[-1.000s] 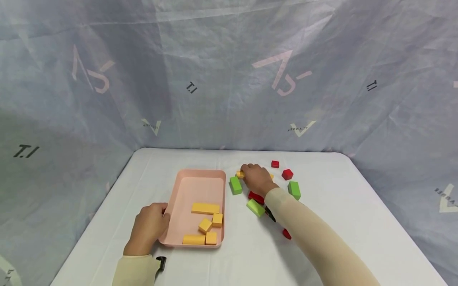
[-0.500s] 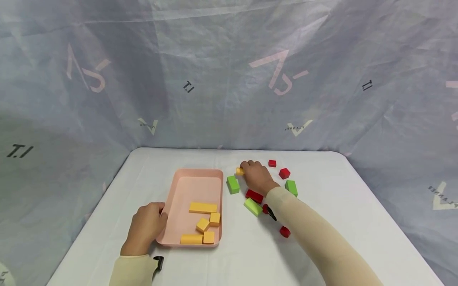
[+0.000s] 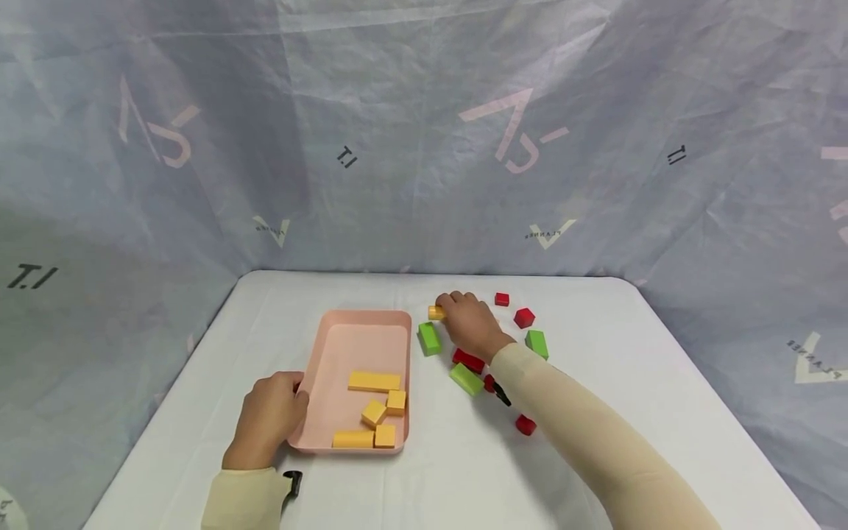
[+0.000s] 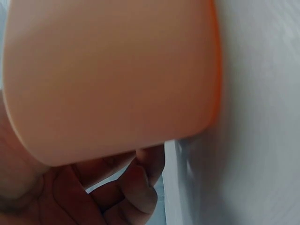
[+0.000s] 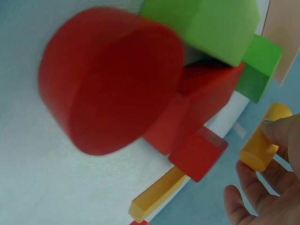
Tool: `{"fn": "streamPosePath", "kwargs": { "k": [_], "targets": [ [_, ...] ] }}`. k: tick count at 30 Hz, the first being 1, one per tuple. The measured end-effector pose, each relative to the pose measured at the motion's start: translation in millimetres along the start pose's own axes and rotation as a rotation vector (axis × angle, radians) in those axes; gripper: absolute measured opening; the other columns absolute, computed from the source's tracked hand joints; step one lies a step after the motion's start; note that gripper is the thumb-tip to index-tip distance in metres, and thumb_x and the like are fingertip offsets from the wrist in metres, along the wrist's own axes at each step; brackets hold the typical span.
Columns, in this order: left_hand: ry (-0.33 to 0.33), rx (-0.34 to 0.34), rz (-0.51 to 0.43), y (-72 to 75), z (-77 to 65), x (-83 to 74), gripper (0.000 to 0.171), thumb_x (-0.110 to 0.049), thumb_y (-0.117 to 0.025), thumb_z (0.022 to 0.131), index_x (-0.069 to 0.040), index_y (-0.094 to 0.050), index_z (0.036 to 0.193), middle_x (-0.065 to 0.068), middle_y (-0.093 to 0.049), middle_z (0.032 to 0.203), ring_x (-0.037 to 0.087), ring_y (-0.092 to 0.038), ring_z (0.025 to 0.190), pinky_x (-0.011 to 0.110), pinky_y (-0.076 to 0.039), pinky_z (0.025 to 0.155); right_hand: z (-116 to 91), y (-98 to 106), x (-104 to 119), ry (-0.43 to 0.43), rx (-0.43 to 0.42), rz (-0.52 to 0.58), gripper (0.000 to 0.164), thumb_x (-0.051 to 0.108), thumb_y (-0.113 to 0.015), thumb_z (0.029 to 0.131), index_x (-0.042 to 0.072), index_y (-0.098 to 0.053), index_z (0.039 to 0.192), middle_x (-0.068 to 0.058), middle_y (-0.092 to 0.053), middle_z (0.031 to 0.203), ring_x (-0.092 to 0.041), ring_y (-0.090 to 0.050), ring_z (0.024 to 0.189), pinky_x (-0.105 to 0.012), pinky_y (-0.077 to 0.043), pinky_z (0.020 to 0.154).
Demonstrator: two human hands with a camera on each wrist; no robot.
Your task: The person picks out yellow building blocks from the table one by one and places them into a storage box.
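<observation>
My left hand [image 3: 270,412] grips the left side wall of a pink plastic tray [image 3: 367,318], its fingers curled by the tray's outer wall in the left wrist view. Inside the tray lie a flat yellow bar [image 3: 374,381], a yellow cylinder [image 3: 353,439] and several yellow cubes [image 3: 374,413]. Beyond the tray's right rim, my right hand [image 3: 469,321] pinches another yellow cylinder [image 5: 266,137] between thumb and fingers, lifted above the table. Beneath and around that hand are green and red blocks, plus a long yellow block [image 5: 157,194].
A green block [image 3: 429,338] lies beside the tray's right rim. Further right are a red bar [image 3: 468,361], a light green block [image 3: 467,379] and another green block [image 3: 537,344]. Red pieces [image 3: 524,318] lie at the back right, one [image 3: 525,425] nearer. Grey fabric [image 3: 411,147] hangs behind the table.
My right hand has risen slightly and shifted left with the yellow cylinder. The left hand keeps its grip on the tray; the head view has shifted a little.
</observation>
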State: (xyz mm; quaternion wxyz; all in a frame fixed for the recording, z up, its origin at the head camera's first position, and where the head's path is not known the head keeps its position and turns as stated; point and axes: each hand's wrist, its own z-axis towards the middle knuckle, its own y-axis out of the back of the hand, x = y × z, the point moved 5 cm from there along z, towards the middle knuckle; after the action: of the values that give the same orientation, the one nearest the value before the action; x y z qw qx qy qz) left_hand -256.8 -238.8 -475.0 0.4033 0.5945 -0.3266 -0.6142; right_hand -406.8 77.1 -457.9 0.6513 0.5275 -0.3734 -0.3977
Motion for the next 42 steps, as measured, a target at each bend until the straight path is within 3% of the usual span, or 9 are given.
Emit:
{"fn": "streamPosePath", "kwargs": {
  "k": [6,21,27,34,42],
  "targets": [
    [0.013,0.003,0.008,2.2,1.7,0.5,0.037,-0.009,-0.056,0.086,0.003,-0.061,0.120,0.020,-0.065,0.109,0.027,-0.059,0.089,0.050,-0.051,0.073,0,9,9,0.014,-0.011,0.008,0.049,0.027,-0.073,0.084,0.023,-0.050,0.126,0.001,-0.054,0.116,-0.018,-0.044,0.102,-0.044,-0.047,0.089],
    [-0.014,-0.018,0.007,5.4,1.5,-0.3,0.033,-0.007,-0.056,0.084,-0.001,-0.065,0.116,0.015,-0.067,0.097,0.021,-0.056,0.075,0.045,-0.050,0.064,-10,29,42,0.132,-0.069,0.014,0.039,0.032,-0.064,0.090,0.026,-0.049,0.126,0.008,-0.053,0.119,-0.013,-0.043,0.103,-0.040,-0.044,0.092],
    [-0.015,-0.008,0.003,3.7,0.8,-0.6,0.034,-0.008,-0.056,0.085,0.000,-0.064,0.117,0.016,-0.067,0.100,0.021,-0.057,0.078,0.046,-0.050,0.066,-17,37,60,0.205,-0.109,0.017,0.040,0.029,-0.068,0.087,0.026,-0.050,0.123,0.009,-0.053,0.116,-0.011,-0.044,0.101,-0.037,-0.045,0.090],
    [-0.017,-0.012,0.004,2.0,1.7,-0.1,0.031,-0.008,-0.056,0.084,-0.002,-0.066,0.113,0.012,-0.067,0.093,0.020,-0.054,0.071,0.043,-0.049,0.062,-21,37,69,0.240,-0.126,0.002,0.040,0.032,-0.068,0.087,0.026,-0.049,0.122,0.009,-0.052,0.116,-0.010,-0.043,0.099,-0.034,-0.045,0.088],
    [-0.005,-0.001,0.003,0.7,0.9,0.3,0.034,-0.008,-0.056,0.085,0.000,-0.064,0.116,0.015,-0.067,0.100,0.021,-0.056,0.076,0.046,-0.050,0.066,-28,28,79,0.267,-0.082,0.003,0.043,0.035,-0.067,0.087,0.024,-0.049,0.125,0.008,-0.052,0.118,-0.012,-0.044,0.101,-0.036,-0.044,0.091]
  ]
}}
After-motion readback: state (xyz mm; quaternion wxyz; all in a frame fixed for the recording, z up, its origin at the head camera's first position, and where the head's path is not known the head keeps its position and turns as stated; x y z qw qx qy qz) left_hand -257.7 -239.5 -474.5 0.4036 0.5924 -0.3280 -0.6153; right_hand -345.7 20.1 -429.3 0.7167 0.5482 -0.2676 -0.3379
